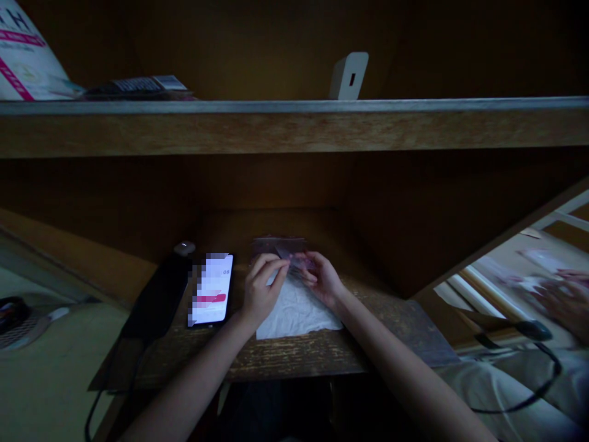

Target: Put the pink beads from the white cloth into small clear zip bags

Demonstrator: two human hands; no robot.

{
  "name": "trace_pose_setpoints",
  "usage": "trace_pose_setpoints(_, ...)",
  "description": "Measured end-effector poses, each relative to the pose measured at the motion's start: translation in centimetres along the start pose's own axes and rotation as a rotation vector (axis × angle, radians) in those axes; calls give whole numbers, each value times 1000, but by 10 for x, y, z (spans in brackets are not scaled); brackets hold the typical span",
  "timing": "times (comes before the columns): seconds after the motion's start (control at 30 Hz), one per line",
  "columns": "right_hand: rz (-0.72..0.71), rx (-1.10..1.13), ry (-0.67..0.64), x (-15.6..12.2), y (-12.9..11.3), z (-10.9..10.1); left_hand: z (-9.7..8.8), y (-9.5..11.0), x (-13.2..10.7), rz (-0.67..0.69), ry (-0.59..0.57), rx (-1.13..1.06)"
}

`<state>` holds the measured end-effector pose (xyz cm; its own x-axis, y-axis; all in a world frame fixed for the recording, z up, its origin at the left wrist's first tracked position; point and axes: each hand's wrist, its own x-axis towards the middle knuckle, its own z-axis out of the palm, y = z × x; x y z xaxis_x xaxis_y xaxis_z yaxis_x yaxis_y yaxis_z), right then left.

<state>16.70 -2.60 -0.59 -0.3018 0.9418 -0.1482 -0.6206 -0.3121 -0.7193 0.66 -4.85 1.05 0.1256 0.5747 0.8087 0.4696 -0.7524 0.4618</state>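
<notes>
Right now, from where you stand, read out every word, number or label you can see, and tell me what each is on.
"H": large, on the white package; the letter before it is unclear.
"08": on the phone screen; the rest is masked or too small.
Pink bands on the white package: lettering too blurred to read.
Dark packet: lettering too blurred to read.
Clear plastic: nothing readable.

Worn wooden desktop (294,361) bears white sheet (294,310), lit phone (215,288), black object (156,301)
</notes>
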Motion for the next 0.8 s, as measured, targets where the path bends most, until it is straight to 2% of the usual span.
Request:
trace_pose_setpoints(0.13, 33, 29, -9, 1, 0, 0, 0, 0, 0, 1, 13, -6)
trace_pose_setpoints(0.27, 48, 47, 19, 2, 0, -2, 3, 2, -4, 4, -46, -31)
trace_pose_setpoints(0.43, 46, -52, 67, 2, 4, -1, -1, 7, -4, -11, -90, -22)
trace_pose_setpoints(0.6, 112, -132, 35, 0, 4, 2, -7, 9, -1, -40, -11, 41)
trace_pose_setpoints(0.8, 178, -9, -37, 4, -2, -1, -4, 6, -3, -12, 13, -66)
